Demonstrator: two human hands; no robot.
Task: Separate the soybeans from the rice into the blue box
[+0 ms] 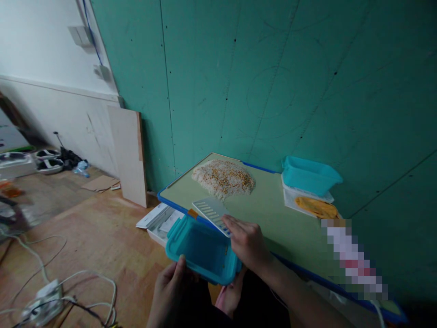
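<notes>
The bare right grip [248, 237] covers one end of the flat white plastic tool with slots [209, 214]. The bare left grip [172, 273] has most fingers hidden under the blue-green plastic box [201, 255]; the few yellow bits [226, 251] inside are too small to tell. At ten o'clock from that box, the pale green counter with a blue edge [269, 200] hides part of a white box [159, 236]. At four o'clock in the picture, a long pale and pink thing [355, 262] is all blurry squares. At nine o'clock, the left edge cuts off a pale grey thing [17, 171].
</notes>
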